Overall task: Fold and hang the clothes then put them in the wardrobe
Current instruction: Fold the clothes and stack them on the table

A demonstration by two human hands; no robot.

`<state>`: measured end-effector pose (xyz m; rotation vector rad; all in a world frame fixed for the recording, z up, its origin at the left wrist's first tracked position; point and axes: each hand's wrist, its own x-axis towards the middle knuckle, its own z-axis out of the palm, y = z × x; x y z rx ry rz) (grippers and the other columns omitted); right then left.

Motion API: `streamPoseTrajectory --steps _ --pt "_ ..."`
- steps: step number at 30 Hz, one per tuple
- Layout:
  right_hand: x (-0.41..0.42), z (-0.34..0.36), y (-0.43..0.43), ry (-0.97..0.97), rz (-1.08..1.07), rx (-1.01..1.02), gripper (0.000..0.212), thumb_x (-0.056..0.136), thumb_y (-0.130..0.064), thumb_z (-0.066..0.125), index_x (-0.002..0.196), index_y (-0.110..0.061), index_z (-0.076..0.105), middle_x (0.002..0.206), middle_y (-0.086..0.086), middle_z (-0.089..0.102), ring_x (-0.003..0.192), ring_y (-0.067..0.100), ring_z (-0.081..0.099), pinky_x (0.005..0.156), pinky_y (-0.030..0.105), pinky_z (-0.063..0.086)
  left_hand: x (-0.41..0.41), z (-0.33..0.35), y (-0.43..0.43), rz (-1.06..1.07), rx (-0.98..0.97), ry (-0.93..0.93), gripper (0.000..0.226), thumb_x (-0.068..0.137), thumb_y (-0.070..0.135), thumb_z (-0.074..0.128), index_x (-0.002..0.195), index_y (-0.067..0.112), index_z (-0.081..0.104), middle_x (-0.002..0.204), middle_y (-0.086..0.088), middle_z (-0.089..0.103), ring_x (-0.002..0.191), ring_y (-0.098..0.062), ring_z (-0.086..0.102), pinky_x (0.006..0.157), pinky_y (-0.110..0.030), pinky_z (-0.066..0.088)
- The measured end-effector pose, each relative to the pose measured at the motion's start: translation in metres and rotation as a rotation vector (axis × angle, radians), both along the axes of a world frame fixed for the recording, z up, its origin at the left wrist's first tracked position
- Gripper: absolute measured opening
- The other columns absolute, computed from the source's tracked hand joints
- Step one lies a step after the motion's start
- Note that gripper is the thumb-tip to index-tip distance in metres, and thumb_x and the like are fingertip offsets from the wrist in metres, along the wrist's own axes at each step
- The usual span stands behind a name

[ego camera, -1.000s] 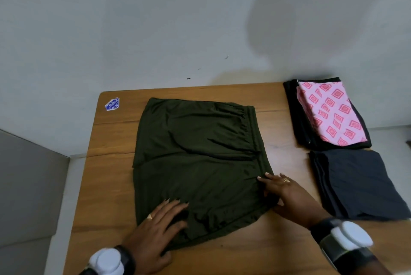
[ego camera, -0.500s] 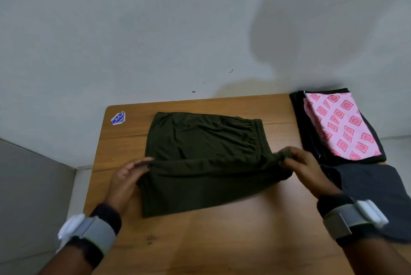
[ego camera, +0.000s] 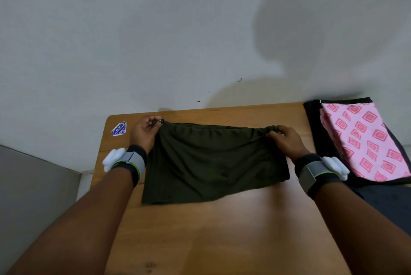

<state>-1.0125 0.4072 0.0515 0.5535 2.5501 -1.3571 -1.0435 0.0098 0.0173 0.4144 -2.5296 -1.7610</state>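
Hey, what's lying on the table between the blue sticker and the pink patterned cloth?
In the head view, the dark green garment, with the left hand and right hand pinching its far corners.

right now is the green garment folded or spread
Green garment folded over: left hand and right hand pinch its far corners, the rest lying on the table.

A wooden table [ego camera: 222, 230] with a warm brown grain stood against a pale grey wall [ego camera: 133, 30]. A blue diamond-shaped sticker [ego camera: 119, 129] lay flat near the table's far left corner. Above the table's far edge, small dark marks [ego camera: 239, 79] dotted the wall, and a broad soft shadow [ego camera: 311, 18] spread higher up. Left of the table stood a plain grey panel [ego camera: 33, 185].
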Motion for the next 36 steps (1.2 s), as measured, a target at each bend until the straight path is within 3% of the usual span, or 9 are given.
streamPoseTrajectory --steps 4,8,12,14,20,23,26,32,36 --pt "-0.007 -0.001 0.001 -0.028 -0.014 -0.053 0.025 0.088 -0.006 0.064 0.112 -0.004 0.057 0.099 0.006 0.060 0.093 0.022 0.056 0.084 0.035 0.047 -0.013 -0.011 0.000 -0.035 -0.129 -0.058 0.017 0.089 0.017 0.068 0.105 0.021 0.066 0.107 0.004 0.067 0.101 -0.014 0.062 0.097 -0.033 0.049" --pt "-0.015 -0.003 0.004 -0.102 0.100 -0.071 0.052 0.088 -0.002 0.063 0.136 -0.015 0.046 0.118 0.006 0.052 0.108 0.022 0.052 0.097 0.038 0.048 -0.020 -0.008 -0.005 -0.181 -0.196 -0.212 0.066 0.075 0.028 0.083 0.133 0.018 0.053 0.122 0.004 0.056 0.110 -0.013 0.053 0.095 -0.028 0.043" --pt "-0.026 0.005 0.014 -0.230 0.334 0.128 0.030 0.082 -0.004 0.071 0.110 -0.013 0.066 0.109 0.015 0.068 0.105 0.030 0.063 0.098 0.044 0.049 -0.028 0.003 -0.011 -0.356 -0.417 -0.317 0.040 0.079 0.031 0.079 0.114 0.014 0.069 0.108 -0.003 0.068 0.102 -0.022 0.061 0.087 -0.031 0.047" --pt "-0.030 0.020 0.021 -0.220 0.420 0.241 0.016 0.079 -0.006 0.074 0.091 -0.016 0.070 0.100 0.012 0.070 0.099 0.029 0.065 0.092 0.041 0.052 -0.031 0.016 -0.014 -0.353 -0.327 -0.278 0.022 0.082 0.023 0.076 0.102 0.015 0.070 0.098 -0.003 0.068 0.097 -0.020 0.061 0.082 -0.028 0.046" --pt "-0.026 0.077 0.036 0.283 0.272 0.259 0.031 0.072 -0.003 0.079 0.097 -0.019 0.070 0.090 0.004 0.068 0.080 0.017 0.063 0.069 0.024 0.046 -0.022 0.099 -0.021 -0.256 0.033 0.132 0.034 0.083 -0.016 0.061 0.087 0.018 0.059 0.082 0.011 0.067 0.078 0.004 0.063 0.075 -0.013 0.052" --pt "-0.006 0.097 0.037 0.574 0.281 0.293 0.034 0.071 -0.008 0.082 0.099 -0.021 0.068 0.096 -0.001 0.063 0.088 0.021 0.062 0.080 0.041 0.052 0.001 0.132 -0.024 -0.205 0.001 0.329 0.035 0.078 -0.014 0.068 0.086 0.020 0.061 0.090 0.008 0.069 0.090 -0.002 0.066 0.083 -0.020 0.054" --pt "0.029 0.090 0.029 0.781 0.296 0.442 0.028 0.070 -0.010 0.074 0.097 -0.008 0.066 0.100 0.008 0.055 0.093 0.018 0.051 0.083 0.032 0.040 0.038 0.131 -0.025 -0.202 -0.026 0.372 0.033 0.073 -0.016 0.071 0.083 0.014 0.062 0.093 0.002 0.069 0.092 -0.005 0.067 0.092 -0.022 0.051" --pt "0.117 -0.015 0.028 0.493 0.360 0.583 0.043 0.066 0.000 0.079 0.103 -0.018 0.064 0.111 0.012 0.048 0.093 0.033 0.054 0.077 0.040 0.048 0.134 0.039 -0.035 -0.455 -0.315 0.049 0.029 0.078 0.001 0.069 0.083 0.030 0.068 0.096 0.015 0.070 0.099 -0.007 0.063 0.096 -0.043 0.048" --pt "0.163 -0.044 0.036 0.336 0.357 0.559 0.053 0.068 -0.003 0.080 0.111 -0.023 0.056 0.121 0.015 0.047 0.095 0.037 0.056 0.076 0.046 0.054 0.195 -0.002 -0.025 -0.370 -0.372 -0.088 0.044 0.071 0.003 0.079 0.079 0.045 0.067 0.090 0.019 0.068 0.095 0.003 0.058 0.091 -0.031 0.049"
